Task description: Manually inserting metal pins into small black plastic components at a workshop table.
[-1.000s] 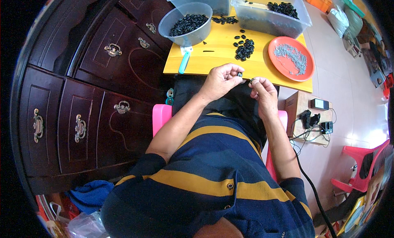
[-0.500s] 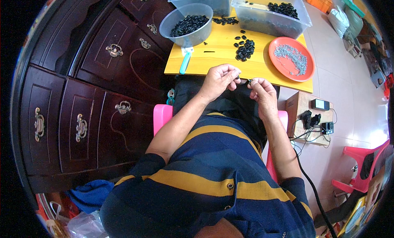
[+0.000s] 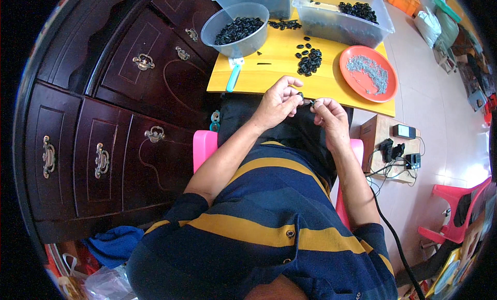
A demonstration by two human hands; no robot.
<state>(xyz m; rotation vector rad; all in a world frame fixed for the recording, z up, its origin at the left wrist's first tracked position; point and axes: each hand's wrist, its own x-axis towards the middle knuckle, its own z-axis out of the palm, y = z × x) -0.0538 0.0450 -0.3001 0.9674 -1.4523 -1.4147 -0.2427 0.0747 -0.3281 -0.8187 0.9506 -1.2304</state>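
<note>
Over my lap at the table's near edge, my left hand (image 3: 277, 104) pinches a small black oval piece (image 3: 301, 95) between thumb and fingers. Its index finger is lifted off. Close beside it, my right hand (image 3: 332, 119) grips a small dark part (image 3: 312, 104) in its fingertips, too tiny to name. The two pieces are nearly together, and I cannot tell whether they touch. Just beyond my hands lies a pile of black oval pieces (image 3: 309, 62) on the yellow table (image 3: 279, 83). To its right, a red plate (image 3: 356, 88) holds many small silvery metal bits (image 3: 380, 78).
A round clear tub (image 3: 211, 40) of black parts stands at the table's left, behind a turquoise-handled tool (image 3: 234, 78). Two clear bins (image 3: 339, 35) (image 3: 279, 8) stand at the back. Dark drawers (image 3: 103, 145) line the left; a wooden box (image 3: 383, 129) with cables stands right.
My left index finger has lifted away from the thumb, leaving the black oval piece more exposed. Both hands stay in nearly the same place.
</note>
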